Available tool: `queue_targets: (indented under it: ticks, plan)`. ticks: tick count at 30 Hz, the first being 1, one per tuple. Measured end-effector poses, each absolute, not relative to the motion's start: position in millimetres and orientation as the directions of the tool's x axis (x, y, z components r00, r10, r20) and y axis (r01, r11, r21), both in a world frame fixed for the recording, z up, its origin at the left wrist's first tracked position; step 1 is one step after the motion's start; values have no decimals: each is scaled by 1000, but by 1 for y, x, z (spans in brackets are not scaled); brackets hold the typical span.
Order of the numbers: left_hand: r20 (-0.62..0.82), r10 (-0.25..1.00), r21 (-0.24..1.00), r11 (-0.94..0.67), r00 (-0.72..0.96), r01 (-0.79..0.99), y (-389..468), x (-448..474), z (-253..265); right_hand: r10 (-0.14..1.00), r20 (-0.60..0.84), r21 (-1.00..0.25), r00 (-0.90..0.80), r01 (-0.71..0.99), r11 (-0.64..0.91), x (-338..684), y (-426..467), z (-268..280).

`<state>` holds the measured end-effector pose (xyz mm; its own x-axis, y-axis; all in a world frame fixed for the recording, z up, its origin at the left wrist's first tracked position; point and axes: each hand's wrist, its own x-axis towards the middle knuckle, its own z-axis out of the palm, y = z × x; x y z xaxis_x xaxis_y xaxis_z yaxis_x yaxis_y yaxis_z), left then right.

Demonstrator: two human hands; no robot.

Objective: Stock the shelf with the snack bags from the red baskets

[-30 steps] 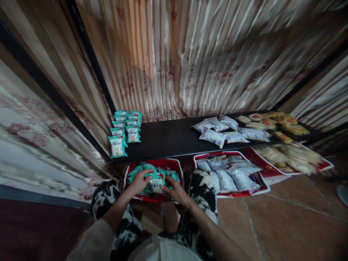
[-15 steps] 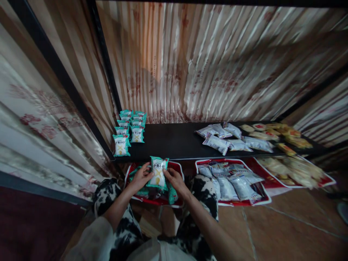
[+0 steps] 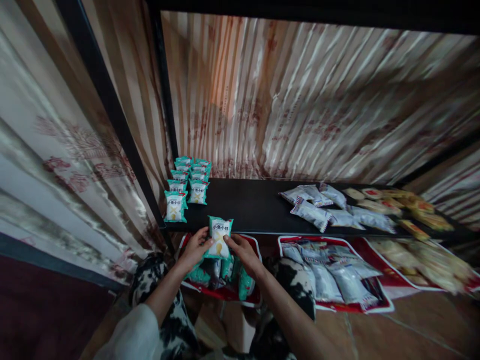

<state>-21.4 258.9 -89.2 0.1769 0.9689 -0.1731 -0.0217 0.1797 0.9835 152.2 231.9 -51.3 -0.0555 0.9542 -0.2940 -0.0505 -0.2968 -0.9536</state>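
Observation:
A teal and white snack bag (image 3: 220, 239) with a yellow picture is held upright between my two hands, in front of the black shelf's edge. My left hand (image 3: 196, 247) grips its left side, and my right hand (image 3: 243, 251) pinches the right side with the thumb on the front. Below them a red basket with a white rim (image 3: 256, 245) holds more teal bags (image 3: 245, 284). Matching snack bags (image 3: 175, 207) stand in two rows at the shelf's left end.
On the black shelf (image 3: 243, 202), silver-white packets (image 3: 311, 214) lie loosely, with yellow packets (image 3: 431, 215) farther right. A second basket (image 3: 280, 245) holds silver-white packets, and another basket at right holds pale packets (image 3: 420, 257). A dark post (image 3: 108, 100) rises at left before striped curtains.
The view has shifted, so the shelf and baskets sit lower and farther right. Relative to them, the held bag has come a little closer to the shelf edge. Both hands keep their grip.

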Motion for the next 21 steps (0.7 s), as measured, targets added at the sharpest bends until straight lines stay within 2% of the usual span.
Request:
queue_targets:
  ticks: [6,13,17,21]
  plan:
    - [-70,991,982,49,113,182,283,-27,-93,985,-163,-986,63,27,-165,141,258,-63]
    - [284,958,837,-225,-44,498,303,-38,-99,979,90,-987,181,148,63,114,313,-83]
    - [393,913,731,-236,-111,640,309,-48,-109,972,157,-972,173,200,122,95,341,-89]
    - [405,900,731,-214,-160,648,317,-53,-120,971,180,-956,157,260,136,82,361,-100]
